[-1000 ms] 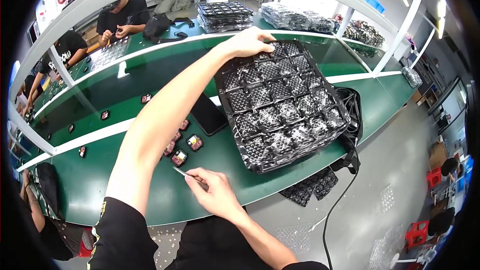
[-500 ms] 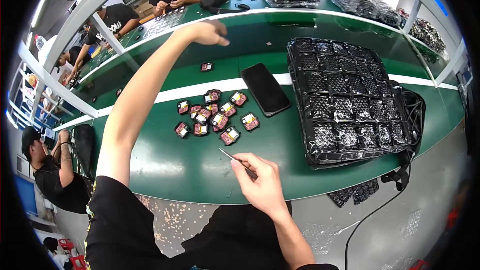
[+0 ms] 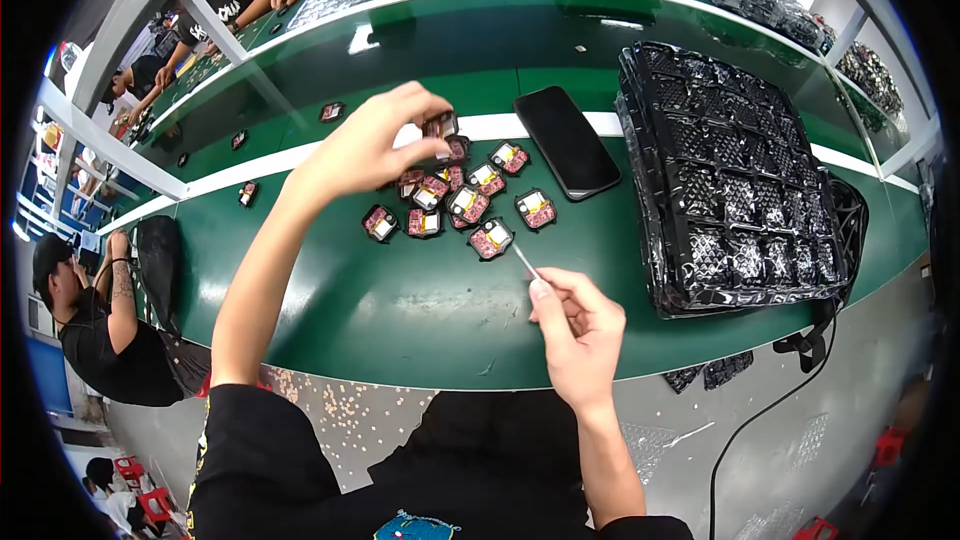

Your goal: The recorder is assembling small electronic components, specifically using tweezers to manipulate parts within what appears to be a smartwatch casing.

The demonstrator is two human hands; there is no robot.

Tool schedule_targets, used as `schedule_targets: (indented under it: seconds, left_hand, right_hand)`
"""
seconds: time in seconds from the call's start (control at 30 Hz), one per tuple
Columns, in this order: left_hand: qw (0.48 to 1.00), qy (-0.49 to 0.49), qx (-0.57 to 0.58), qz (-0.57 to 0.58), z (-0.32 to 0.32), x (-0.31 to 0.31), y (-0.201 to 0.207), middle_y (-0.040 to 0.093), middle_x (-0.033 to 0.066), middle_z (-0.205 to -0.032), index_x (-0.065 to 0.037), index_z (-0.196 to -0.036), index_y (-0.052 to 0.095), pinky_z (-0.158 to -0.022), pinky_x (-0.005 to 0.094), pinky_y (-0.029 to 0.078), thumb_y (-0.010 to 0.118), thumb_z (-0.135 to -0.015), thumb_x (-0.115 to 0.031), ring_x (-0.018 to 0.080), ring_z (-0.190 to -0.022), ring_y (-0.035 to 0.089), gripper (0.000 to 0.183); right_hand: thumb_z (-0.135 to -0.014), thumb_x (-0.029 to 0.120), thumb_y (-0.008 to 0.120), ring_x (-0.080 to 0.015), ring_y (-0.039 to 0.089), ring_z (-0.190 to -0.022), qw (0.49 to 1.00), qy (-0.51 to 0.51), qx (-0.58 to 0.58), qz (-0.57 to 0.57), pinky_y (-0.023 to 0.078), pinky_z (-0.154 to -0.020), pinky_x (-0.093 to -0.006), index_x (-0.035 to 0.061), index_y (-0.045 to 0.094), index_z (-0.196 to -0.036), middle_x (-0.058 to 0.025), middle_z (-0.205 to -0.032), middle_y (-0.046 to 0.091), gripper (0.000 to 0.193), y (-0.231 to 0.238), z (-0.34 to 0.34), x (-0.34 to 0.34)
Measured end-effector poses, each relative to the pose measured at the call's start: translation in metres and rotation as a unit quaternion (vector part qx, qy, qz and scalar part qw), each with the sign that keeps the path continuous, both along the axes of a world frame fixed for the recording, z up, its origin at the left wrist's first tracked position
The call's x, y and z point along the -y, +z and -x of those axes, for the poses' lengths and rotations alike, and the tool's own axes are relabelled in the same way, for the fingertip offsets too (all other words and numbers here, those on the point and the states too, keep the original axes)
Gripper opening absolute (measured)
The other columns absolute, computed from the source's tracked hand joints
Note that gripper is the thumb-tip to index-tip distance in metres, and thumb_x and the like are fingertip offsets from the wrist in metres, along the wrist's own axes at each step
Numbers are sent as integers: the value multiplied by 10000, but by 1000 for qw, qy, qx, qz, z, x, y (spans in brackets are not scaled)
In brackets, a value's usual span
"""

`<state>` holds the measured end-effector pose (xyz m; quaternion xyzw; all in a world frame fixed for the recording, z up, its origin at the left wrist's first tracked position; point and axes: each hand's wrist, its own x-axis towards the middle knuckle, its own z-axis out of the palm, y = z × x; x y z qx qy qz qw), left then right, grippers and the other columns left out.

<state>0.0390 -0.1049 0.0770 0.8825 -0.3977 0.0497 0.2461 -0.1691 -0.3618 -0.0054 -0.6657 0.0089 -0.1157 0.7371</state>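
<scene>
My left hand (image 3: 375, 145) is over the back of a cluster of small black-framed electronic modules (image 3: 467, 205). Its thumb and fingers are closed on one dark module (image 3: 442, 126), partly covered by the fingertips. The clustered modules show pink, white and yellow faces. In my right hand (image 3: 582, 335) is a pair of thin metal tweezers (image 3: 524, 260), pinched between thumb and fingers. The tweezer tip points at the nearest module (image 3: 490, 238) and is at or very close to its right edge; contact is hard to tell.
A black phone (image 3: 567, 143) lies right of the modules. Beyond it stands a thick stack of black plastic trays (image 3: 735, 180), with a black cable (image 3: 765, 420) running down beside it. Single modules (image 3: 332, 112) lie farther left. Co-workers sit across and to the left (image 3: 110, 320).
My left hand has come back from beyond the white strip to the cluster, now with a module in its fingers. My right hand with the tweezers has moved up and right, closer to the nearest module.
</scene>
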Motion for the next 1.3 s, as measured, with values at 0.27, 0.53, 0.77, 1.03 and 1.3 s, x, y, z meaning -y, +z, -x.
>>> schedule_targets:
  seconds: [0.27, 0.53, 0.77, 1.03, 1.3]
  left_hand:
    - [990, -75, 38, -111, 166, 21, -31, 575, 64, -985, -135, -1295, 761, -761, 373, 522, 853, -944, -350, 236, -847, 624, 421]
    - [994, 51, 52, -87, 163, 1, -46, 624, 64, -978, -42, -1201, 735, -742, 379, 507, 942, -778, -562, 253, -846, 632, 702]
    - [998, 0, -63, 17, 155, -11, -61, 682, 51, -1104, -90, -1302, 767, -824, 371, 496, 999, -739, -379, 258, -933, 635, 674]
    - [995, -41, -94, -3, 147, -16, -60, 681, 40, -1182, -111, -1278, 786, -848, 369, 474, 978, -748, -335, 252, -960, 630, 607]
    - [989, -15, -136, 51, 152, -8, -60, 739, 41, -985, -66, -1241, 812, -826, 356, 450, 999, -722, -322, 225, -944, 678, 609]
  right_hand:
    - [-1075, 26, 733, 32, 508, -653, 999, 16, -39, 12, 345, -559, -182, -27, 782, -1215, 49, -791, 688, 158, 6, 0, -1]
    - [-1059, -10, 738, 25, 491, -665, 998, 26, -31, 55, 326, -561, -190, -44, 774, -1185, 44, -804, 691, 135, 8, -1, -4]
    - [-1052, -6, 749, 12, 548, -695, 995, 37, -60, 71, 361, -586, -178, -59, 774, -1182, 27, -810, 707, 142, 12, -3, -2]
    - [-1043, 2, 768, -3, 602, -736, 991, 87, -79, 68, 410, -622, -172, -60, 788, -1177, -5, -843, 751, 149, 15, -3, 4]
    - [-920, -70, 810, 4, 550, -615, 970, 151, -13, 190, 362, -536, -197, -59, 827, -982, -2, -722, 712, 65, 17, -10, 17]
